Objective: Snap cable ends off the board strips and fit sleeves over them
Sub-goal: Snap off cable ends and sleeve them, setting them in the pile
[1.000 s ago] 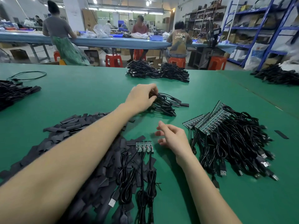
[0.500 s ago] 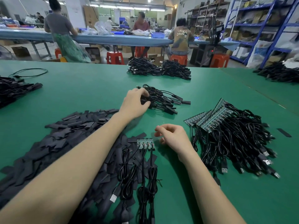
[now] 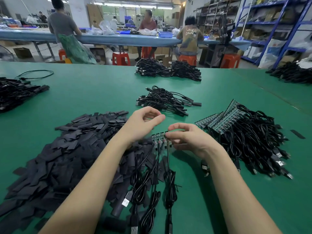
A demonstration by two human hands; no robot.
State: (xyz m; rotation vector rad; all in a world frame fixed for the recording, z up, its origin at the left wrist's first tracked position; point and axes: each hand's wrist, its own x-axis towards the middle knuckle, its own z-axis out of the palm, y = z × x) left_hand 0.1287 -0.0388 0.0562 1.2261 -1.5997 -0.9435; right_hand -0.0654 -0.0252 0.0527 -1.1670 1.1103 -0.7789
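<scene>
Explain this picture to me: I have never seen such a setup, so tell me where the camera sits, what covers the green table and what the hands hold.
There is no machine here: a person works with bare hands, and the single camera sits on their head, looking forward and down.

The right hand pinches a small board strip whose black cables trail toward the viewer. The left hand hovers just above it, fingers loosely curled, holding nothing.

On the green table lie a heap of flat black sleeves on the left, a pile of uncut strips with cables on the right, and a small bundle of cables with sleeves on beyond the hands. Other people work at a blue bench behind.
</scene>
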